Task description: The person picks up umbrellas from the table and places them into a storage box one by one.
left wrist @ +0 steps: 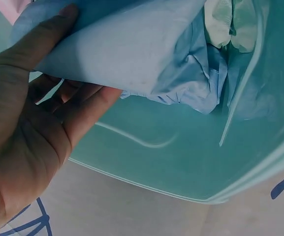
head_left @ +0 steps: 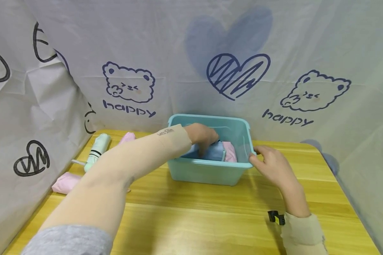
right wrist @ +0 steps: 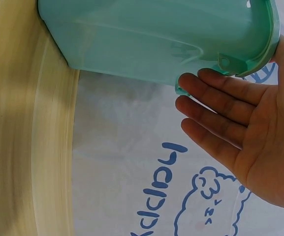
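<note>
A light teal plastic bin (head_left: 207,173) stands on the wooden table against the back sheet. My left hand (head_left: 202,136) reaches down into it and grips a blue folded umbrella (left wrist: 132,54), thumb on top and fingers underneath. Beside the blue umbrella lies a pink fabric bundle (head_left: 229,152). Pale green fabric (left wrist: 230,24) shows at the blue one's other side in the left wrist view. My right hand (head_left: 272,166) holds the bin's right rim, its thumb over the edge and its almost straight fingers (right wrist: 215,98) along the outside.
At the table's left lie a mint folded umbrella (head_left: 97,150) with black bands, a pink bundle (head_left: 67,182) and another pink piece (head_left: 127,137), partly hidden by my left arm. A small black-and-yellow object (head_left: 276,217) is beside my right wrist. White printed sheets (head_left: 178,63) hang behind.
</note>
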Motion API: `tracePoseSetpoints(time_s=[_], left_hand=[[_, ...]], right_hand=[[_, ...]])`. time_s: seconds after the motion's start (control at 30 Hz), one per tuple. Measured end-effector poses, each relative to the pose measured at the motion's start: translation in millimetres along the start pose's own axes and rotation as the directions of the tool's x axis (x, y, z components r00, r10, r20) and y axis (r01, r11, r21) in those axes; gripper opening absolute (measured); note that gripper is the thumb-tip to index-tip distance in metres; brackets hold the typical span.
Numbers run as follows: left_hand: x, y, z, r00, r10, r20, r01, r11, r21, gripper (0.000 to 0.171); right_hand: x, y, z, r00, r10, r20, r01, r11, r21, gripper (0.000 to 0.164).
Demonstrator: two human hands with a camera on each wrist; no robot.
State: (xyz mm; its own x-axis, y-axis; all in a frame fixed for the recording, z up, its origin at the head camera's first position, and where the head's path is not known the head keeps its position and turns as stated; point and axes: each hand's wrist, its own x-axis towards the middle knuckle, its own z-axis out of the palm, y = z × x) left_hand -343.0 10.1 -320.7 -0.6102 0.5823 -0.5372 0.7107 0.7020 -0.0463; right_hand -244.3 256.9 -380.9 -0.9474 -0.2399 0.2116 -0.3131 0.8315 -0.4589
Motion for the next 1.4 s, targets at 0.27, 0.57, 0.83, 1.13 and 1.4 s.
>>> tracePoseSetpoints(time_s=[0.27, 0.57, 0.83, 1.13, 1.4], left_hand=[[-1.2, -0.1, -1.9, 1.0, 0.001, -0.025, -0.001, 1.0, 0.031, 0.054], [-4.9, -2.6, -7.1, 1.0, 0.016, -0.025, -0.015, 0.999, 0.041, 0.055], [-12.8, -6.3, -19.2, 0.993, 0.033, -0.111, -0.033, 0.999, -0.001, 0.043], [-36.7, -8.6, -25.9, 0.976, 0.015, -0.215, -0.041, 0.992, -0.118, 0.039], [-56.9, -20.0, -14.9, 0.94, 0.036, -0.339, -0.11, 0.973, -0.202, 0.036]], right_hand=[[0, 0, 0, 1.0, 0.006, 0.003, -0.006, 1.0, 0.002, 0.046], [0, -1, 0, 1.0, 0.004, 0.001, -0.004, 1.0, -0.003, 0.044], [1, -1, -1, 1.0, 0.0, -0.003, 0.0, 1.0, -0.002, 0.043], [0, -1, 1, 1.0, 0.006, 0.001, -0.006, 1.0, -0.002, 0.046], [-2, -2, 0, 1.0, -0.006, 0.001, 0.006, 1.0, 0.002, 0.047]])
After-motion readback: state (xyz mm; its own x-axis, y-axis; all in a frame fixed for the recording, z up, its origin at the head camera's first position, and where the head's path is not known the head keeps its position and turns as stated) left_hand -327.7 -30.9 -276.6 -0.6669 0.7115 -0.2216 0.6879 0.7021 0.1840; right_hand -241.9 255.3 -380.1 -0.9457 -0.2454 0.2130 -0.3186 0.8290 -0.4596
